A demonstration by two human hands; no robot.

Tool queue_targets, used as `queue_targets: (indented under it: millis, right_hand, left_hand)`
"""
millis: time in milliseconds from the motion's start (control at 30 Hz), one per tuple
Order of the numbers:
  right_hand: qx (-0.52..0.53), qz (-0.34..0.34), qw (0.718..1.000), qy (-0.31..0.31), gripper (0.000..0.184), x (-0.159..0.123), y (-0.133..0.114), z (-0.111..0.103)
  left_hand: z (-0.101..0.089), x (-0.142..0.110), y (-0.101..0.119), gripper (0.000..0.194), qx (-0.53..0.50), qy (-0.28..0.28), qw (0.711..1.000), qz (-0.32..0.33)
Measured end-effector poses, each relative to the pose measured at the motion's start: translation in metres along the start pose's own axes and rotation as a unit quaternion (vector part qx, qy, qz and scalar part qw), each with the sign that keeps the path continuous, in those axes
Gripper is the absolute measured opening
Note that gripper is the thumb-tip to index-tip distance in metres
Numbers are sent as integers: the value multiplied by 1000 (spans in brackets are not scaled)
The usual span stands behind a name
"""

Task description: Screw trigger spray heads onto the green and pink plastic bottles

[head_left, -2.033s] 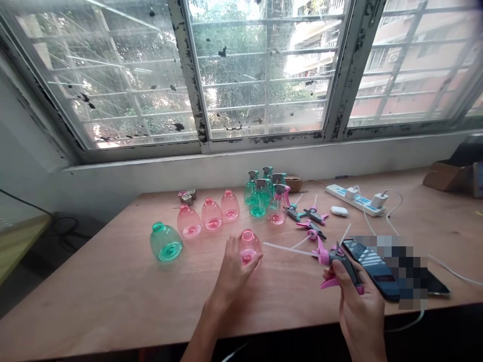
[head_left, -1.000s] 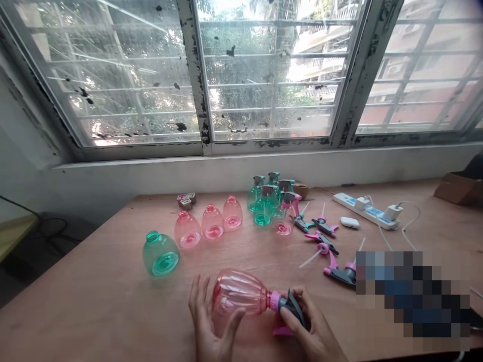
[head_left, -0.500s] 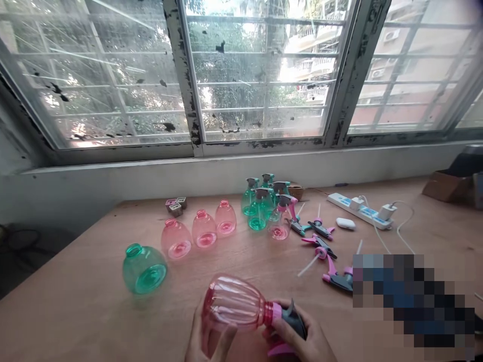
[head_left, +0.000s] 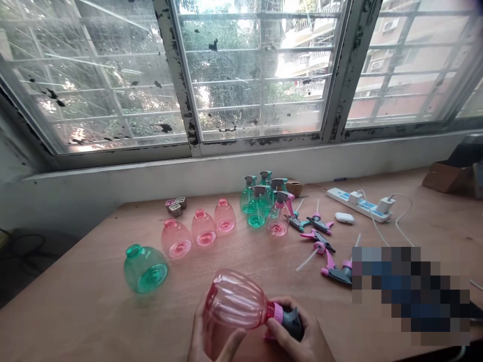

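Note:
A clear pink spray bottle [head_left: 237, 299] lies on its side in the air near the table's front, its neck toward the right. My left hand [head_left: 217, 334] is closed around the base end of the bottle. Fingers of my right hand [head_left: 298, 332] grip the pink collar and dark grey spray head [head_left: 293, 322] at the bottle's neck. To the left stand a green bottle without a head [head_left: 145, 271] and three headless pink bottles [head_left: 204, 229]. Several loose spray heads [head_left: 320, 241] with thin tubes lie to the right.
Green bottles with spray heads [head_left: 256, 208] and a pink one [head_left: 278, 221] stand at the back, before a small basket [head_left: 294, 187]. A white power strip [head_left: 358, 203], a white earbud case [head_left: 344, 217], small blocks [head_left: 175, 206] and a cardboard box [head_left: 449, 176] are also on the table [head_left: 94, 311].
The spray head has turned about the bottle's neck, and its pink trigger is now mostly hidden. The bottle tilts slightly more down to the right. My hands keep their hold; the view has shifted slightly.

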State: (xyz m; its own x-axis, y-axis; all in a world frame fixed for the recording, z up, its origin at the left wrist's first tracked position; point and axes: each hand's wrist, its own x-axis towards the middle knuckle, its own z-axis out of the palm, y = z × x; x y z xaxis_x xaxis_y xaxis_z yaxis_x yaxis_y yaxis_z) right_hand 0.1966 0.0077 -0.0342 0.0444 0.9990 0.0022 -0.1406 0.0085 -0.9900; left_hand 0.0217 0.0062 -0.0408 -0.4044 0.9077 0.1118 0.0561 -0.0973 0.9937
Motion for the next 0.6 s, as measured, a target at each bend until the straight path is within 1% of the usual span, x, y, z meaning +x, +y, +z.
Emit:
queue_targets:
  millis: [100, 167, 267, 333, 467, 600]
  right_hand:
    - [-2, 1, 1000, -9, 42, 0, -1, -1]
    - [-14, -8, 1000, -17, 42, 0, -2, -2]
    - [-37, -26, 999, -21, 40, 0, -5, -2]
    - [-33, -25, 999, -14, 41, 0, -5, -2]
    - [2, -3, 1000, -5, 44, 0, -5, -2]
    - [15, 3, 1000, -7, 41, 0, -5, -3]
  left_hand:
    - [-1, 0, 3, 82, 4, -12, 1000, 20]
    - [-2, 2, 4, 78, -1, -3, 1000, 18]
    - [-3, 5, 6, 73, -8, 15, 999, -30]
    - [-2, 4, 7, 74, -22, 10, 998, -51]
    - [1, -1, 13, 76, -73, 5, 996, -47]
    - [2, -5, 18, 76, -57, 9, 998, -35]
